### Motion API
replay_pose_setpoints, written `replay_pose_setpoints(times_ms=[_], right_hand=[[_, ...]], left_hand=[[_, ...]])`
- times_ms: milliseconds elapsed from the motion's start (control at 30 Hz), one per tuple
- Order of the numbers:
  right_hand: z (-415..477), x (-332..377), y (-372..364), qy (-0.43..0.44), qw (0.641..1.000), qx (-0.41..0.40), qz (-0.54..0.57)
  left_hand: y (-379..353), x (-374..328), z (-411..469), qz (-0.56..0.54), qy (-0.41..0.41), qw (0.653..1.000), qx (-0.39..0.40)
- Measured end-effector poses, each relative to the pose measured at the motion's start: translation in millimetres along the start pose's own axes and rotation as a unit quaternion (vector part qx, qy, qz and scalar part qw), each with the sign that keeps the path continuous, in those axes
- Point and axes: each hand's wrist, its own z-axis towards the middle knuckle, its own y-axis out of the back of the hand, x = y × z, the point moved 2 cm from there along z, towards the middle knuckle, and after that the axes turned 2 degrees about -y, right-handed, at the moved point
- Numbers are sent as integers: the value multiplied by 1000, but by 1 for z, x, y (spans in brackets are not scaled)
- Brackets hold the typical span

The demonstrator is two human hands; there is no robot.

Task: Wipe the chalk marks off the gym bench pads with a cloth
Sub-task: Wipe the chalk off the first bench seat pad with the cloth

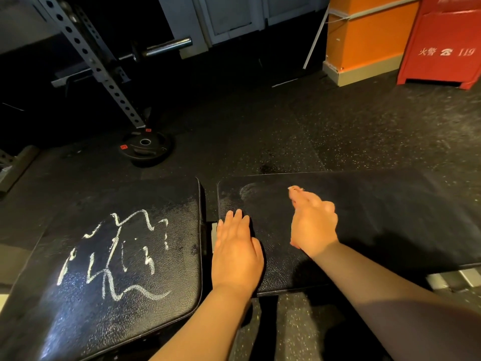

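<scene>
The left pad (130,308) is black and pebble-grained, with white chalk scribbles (117,254). The right pad (390,217) is black with a faint whitish smear (247,191) near its far left corner. The cloth (295,190) looks pinkish. The floor (338,131) is black with pale specks.

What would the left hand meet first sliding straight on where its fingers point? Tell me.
The left hand lies flat on the right bench pad; ahead, probably the faint chalk smear near its far-left corner.
</scene>
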Motion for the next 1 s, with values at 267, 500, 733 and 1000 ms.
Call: replay_pose_setpoints(times_ms=[267,500,733,1000], right_hand=[[-14,13,-15,252,962,42,96],[-44,18,-21,98,993,5,60],[-41,-32,6,-40,990,11,136],[-80,-2,-12,168,978,29,123]], left_hand=[[1,0,1,-5,-5,1000,-2],[0,0,2,10,-1,1000,1],[1,-3,-4,29,-8,1000,6],[0,-8,-12,75,-36,995,47]])
